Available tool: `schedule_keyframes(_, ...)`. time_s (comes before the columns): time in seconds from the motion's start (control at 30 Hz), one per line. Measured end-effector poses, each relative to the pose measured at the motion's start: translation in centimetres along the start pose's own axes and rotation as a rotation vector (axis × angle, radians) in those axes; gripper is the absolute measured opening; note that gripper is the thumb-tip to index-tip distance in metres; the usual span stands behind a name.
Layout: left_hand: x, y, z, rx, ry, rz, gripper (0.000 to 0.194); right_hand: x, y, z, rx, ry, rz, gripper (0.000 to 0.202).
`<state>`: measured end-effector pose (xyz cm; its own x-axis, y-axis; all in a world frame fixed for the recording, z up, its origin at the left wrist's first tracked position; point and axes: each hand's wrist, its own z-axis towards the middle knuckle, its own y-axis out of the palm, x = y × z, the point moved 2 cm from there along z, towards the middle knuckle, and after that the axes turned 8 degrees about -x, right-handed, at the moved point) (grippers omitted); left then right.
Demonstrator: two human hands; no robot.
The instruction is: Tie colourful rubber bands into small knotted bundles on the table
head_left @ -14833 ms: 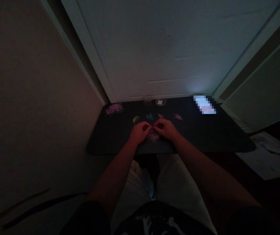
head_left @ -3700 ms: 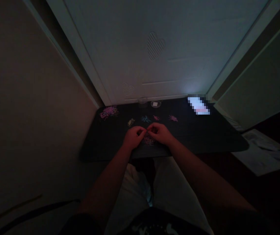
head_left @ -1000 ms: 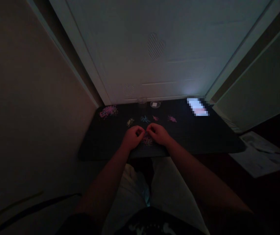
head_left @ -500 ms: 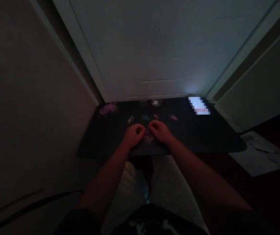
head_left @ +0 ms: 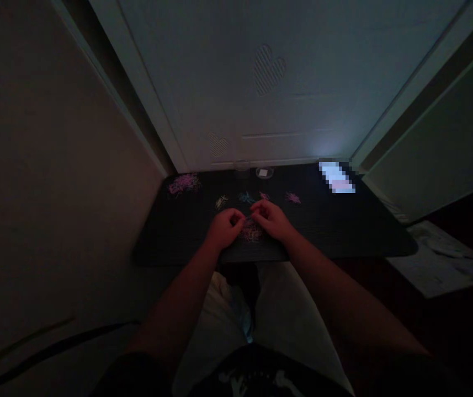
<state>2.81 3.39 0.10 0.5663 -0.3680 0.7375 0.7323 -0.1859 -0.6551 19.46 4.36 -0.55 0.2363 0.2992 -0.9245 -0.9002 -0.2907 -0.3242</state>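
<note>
My left hand is closed in a pinch over the near middle of the dark table. Facing it, my right hand has curled fingers, with the index finger raised slightly above the thumb. A faint thin strand seems to lie between the fingertips, too small and dark to make out. Just below them is a mixed pile of small thin coloured pieces, perhaps little rubber bands. Beyond my hands are small heaps: a yellowish one, a blue one, a pink one and a purple-pink one.
A larger pink and purple pile lies at the far left. Along the back edge are a clear container and a round clear dish with a white label. A lit, blurred-out screen lies far right. A white door rises behind.
My right index finger has lifted a little, and its tip is higher than before. My left hand is almost still. The heaps look the same.
</note>
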Motion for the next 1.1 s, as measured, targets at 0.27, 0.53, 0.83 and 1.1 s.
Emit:
schedule_keyframes(0.27, 0.2, 0.0, 0.0, -0.016, 0.005, 0.038, 0.015, -0.2, 0.2, 0.0, -0.039, -0.033, -0.195, 0.009)
schedule_keyframes(0.53, 0.0, -0.1, -0.1, 0.029, 0.009, -0.011, 0.013, 0.6, -0.4, 0.2, 0.104, 0.009, -0.063, 0.012)
schedule_keyframes(0.83, 0.0, 0.1, 0.0, 0.023, 0.008, 0.000, 0.020, -0.3, 0.2, -0.1, -0.048, -0.010, -0.154, 0.011)
schedule_keyframes(1.1, 0.1, 0.0, -0.1, 0.010, 0.004, 0.007, 0.016, 0.1, -0.3, 0.1, 0.090, 0.011, -0.039, 0.010)
